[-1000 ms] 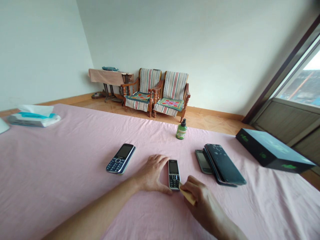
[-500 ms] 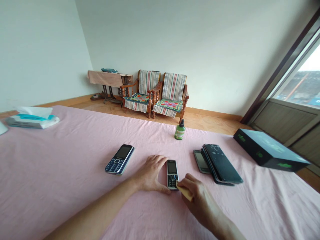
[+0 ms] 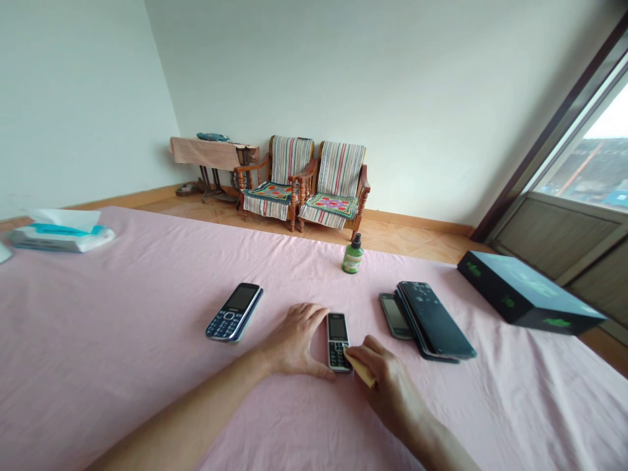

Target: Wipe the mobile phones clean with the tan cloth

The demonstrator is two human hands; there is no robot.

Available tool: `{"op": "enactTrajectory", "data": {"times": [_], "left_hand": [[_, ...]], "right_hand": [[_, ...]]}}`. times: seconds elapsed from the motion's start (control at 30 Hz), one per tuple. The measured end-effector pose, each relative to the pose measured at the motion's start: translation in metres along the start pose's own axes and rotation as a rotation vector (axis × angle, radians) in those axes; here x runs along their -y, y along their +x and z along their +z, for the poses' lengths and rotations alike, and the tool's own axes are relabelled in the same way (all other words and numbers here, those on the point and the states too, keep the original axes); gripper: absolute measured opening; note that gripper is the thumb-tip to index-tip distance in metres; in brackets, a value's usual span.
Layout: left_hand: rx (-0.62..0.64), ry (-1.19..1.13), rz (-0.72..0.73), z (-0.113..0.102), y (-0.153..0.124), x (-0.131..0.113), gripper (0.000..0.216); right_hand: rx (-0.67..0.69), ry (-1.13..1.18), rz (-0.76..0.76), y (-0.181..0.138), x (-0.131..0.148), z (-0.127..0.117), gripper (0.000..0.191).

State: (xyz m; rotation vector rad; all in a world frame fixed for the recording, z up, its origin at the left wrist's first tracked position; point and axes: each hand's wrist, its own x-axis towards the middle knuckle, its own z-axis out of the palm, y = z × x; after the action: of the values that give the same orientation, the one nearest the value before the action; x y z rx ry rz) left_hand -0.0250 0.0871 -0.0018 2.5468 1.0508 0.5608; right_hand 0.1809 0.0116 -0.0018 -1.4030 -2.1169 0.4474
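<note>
The tan tool (image 3: 364,373) has crept up the keypad (image 3: 335,357), pinched in my right hand (image 3: 387,373), while my left hand (image 3: 294,343), thumb and fingers apart, seemingly steadies the phone (image 3: 337,337).

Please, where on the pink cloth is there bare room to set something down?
Bare cloth lies between the tissues and the left phone, and between that phone and the bottle. It is crowded at the middle phone, between the left hand and the right hand with its yellow item, and at the phone stack.
</note>
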Motion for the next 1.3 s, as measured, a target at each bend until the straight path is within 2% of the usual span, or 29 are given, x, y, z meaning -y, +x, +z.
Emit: {"op": "enactTrajectory", "data": {"times": [0.27, 0.47, 0.63, 0.8, 1.0, 1.17, 1.3], "left_hand": [[0.011, 0.039, -0.003, -0.0007, 0.0004, -0.0019, 0.098], [0.012, 0.049, 0.003, 0.0014, 0.0007, 0.0006, 0.101], [-0.003, 0.045, 0.012, 0.0018, 0.0002, -0.0007, 0.095], [-0.007, 0.057, 0.019, 0.0023, 0.0009, -0.0009, 0.095], [-0.014, 0.063, 0.03, 0.0023, 0.0018, -0.0013, 0.092], [-0.013, 0.058, 0.031, 0.0027, 0.0022, -0.0014, 0.091], [-0.023, 0.064, 0.034, 0.0052, 0.002, 0.0003, 0.091]], "right_hand": [[0.036, -0.032, -0.08, -0.0002, -0.0009, 0.0047, 0.026], [-0.01, -0.067, -0.065, 0.0041, 0.0017, 0.0038, 0.027], [0.052, -0.036, -0.086, 0.0005, 0.0038, 0.0041, 0.028], [-0.015, -0.027, -0.078, 0.0012, -0.0019, 0.0084, 0.028], [0.026, -0.032, -0.108, -0.0008, -0.0006, 0.0055, 0.026], [-0.018, -0.039, -0.097, 0.0008, -0.002, 0.0059, 0.026], [0.054, -0.046, -0.12, 0.0002, 0.0048, 0.0013, 0.027]]}}
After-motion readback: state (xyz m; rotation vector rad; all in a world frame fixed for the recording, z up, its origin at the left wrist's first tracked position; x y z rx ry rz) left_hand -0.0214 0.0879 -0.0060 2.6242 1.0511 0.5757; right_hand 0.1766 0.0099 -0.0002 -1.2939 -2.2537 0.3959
